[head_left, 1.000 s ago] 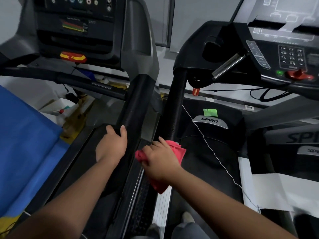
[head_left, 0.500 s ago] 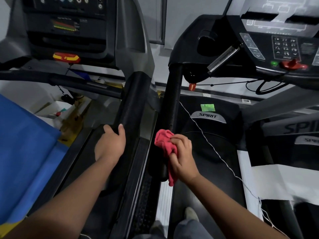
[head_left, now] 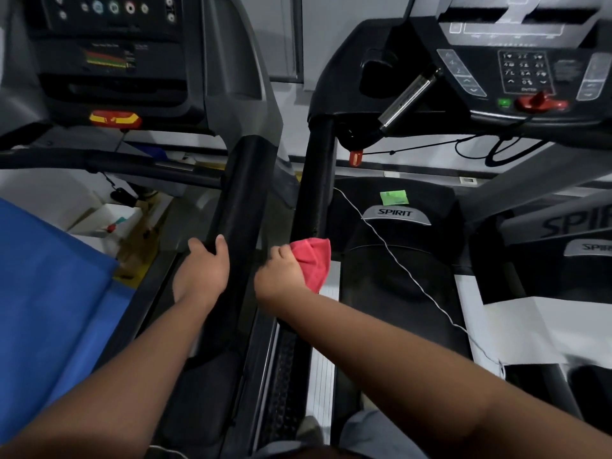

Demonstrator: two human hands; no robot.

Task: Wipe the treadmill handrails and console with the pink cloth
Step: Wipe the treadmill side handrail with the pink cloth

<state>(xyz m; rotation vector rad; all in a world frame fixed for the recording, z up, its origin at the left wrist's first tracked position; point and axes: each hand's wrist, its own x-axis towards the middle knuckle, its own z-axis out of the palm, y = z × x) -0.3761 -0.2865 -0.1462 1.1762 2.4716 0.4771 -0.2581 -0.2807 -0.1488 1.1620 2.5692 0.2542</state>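
My right hand (head_left: pixel 281 274) grips the pink cloth (head_left: pixel 313 260) and presses it around the black left handrail (head_left: pixel 313 187) of the right treadmill, about halfway along the rail. The cloth bunches out to the right of my fingers. My left hand (head_left: pixel 203 268) rests on the thick black handrail (head_left: pixel 238 200) of the neighbouring left treadmill, fingers curled over its top. The right treadmill's console (head_left: pixel 516 71) with keypad and red stop key sits at the upper right, beyond both hands.
The left treadmill's console (head_left: pixel 112 54) is at the upper left. A blue sheet (head_left: pixel 49 293) covers the left side. A thin white cord (head_left: pixel 397 263) runs across the right treadmill's motor cover (head_left: pixel 397 226). A chrome grip bar (head_left: pixel 409 97) juts below the right console.
My right hand with the pink cloth has shifted back to the left side of the rail and slightly up it. My left hand stays on the other rail.
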